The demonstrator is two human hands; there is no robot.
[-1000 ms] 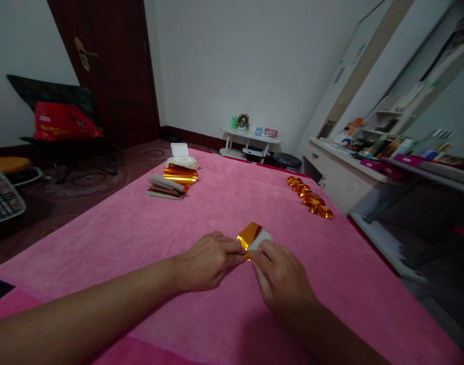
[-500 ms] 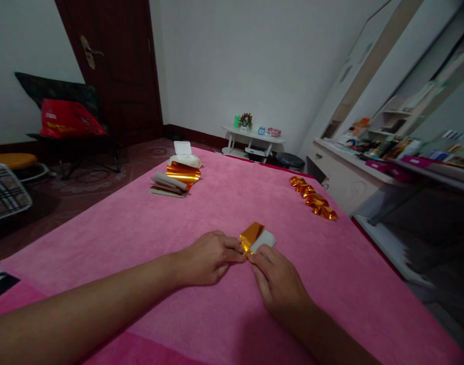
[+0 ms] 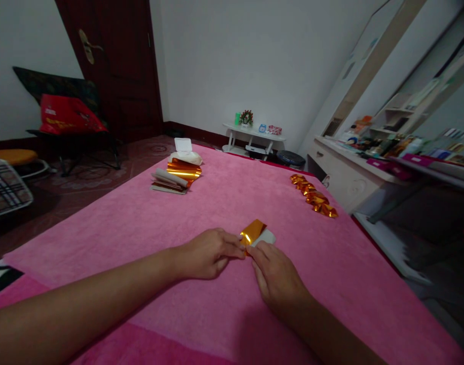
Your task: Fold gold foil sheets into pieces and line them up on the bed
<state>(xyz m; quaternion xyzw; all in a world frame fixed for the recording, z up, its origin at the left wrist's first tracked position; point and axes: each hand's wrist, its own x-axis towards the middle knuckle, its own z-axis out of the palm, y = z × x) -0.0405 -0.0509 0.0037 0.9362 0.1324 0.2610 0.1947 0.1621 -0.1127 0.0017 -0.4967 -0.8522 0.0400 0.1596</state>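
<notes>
A partly folded sheet of gold foil paper (image 3: 254, 231), with a pale grey back showing on its right side, lies on the pink cloth (image 3: 148, 223). From the left, my left hand (image 3: 215, 253) pinches its near-left edge. My right hand (image 3: 275, 271) grips the near edge from the right, its fingertips almost meeting the left ones. Both hands are closed on the paper, and the fingers hide its near end. Off to the right, a row of folded gold foil pieces (image 3: 313, 196) lies on the cloth.
At the far left of the cloth are a stack of grey-backed sheets (image 3: 169, 181), gold foil sheets (image 3: 184, 172) and a white pack with a raised lid (image 3: 183, 145). Beyond stand a low white table (image 3: 250, 131) and a chair with a red bag (image 3: 70, 115). A cluttered dresser (image 3: 342, 167) is at right.
Both hands stay on the foil paper with only small finger movements. The gold flap now leans slightly further right, covering a bit more of the grey part.
</notes>
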